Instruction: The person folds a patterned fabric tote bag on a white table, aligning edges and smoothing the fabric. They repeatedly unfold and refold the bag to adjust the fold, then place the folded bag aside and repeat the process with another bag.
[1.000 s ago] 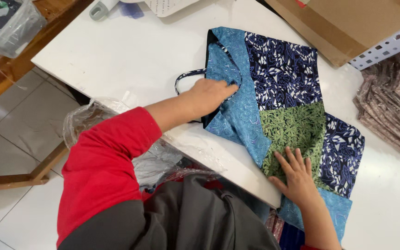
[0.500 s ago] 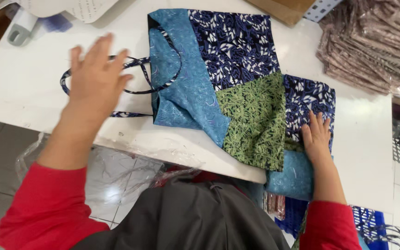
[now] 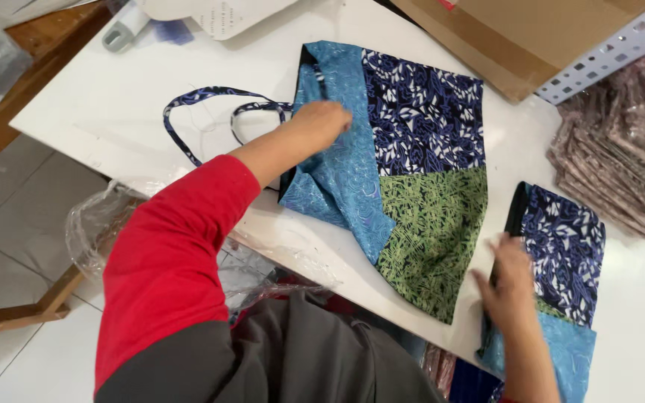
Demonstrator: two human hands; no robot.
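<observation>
Here the left hand [image 3: 324, 123] is closed on the light-blue panel of the patchwork bag [image 3: 404, 172], which lies flat in the middle of the white table [image 3: 113, 97]; the right hand [image 3: 508, 283] rests with its fingers together on a second bag [image 3: 561, 254] near the front edge. To fold well, I think the fabric should be pulled evenly and pressed flat. Free room is left of the straps [image 3: 210, 112], while the cardboard [image 3: 516, 37] and the fabric stack [image 3: 621, 164] close the far and right sides.

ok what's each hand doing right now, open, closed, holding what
Left hand: closed, gripping the light blue panel of the patchwork bag.
Right hand: open, lying flat on the edge of the second patchwork bag.
</observation>
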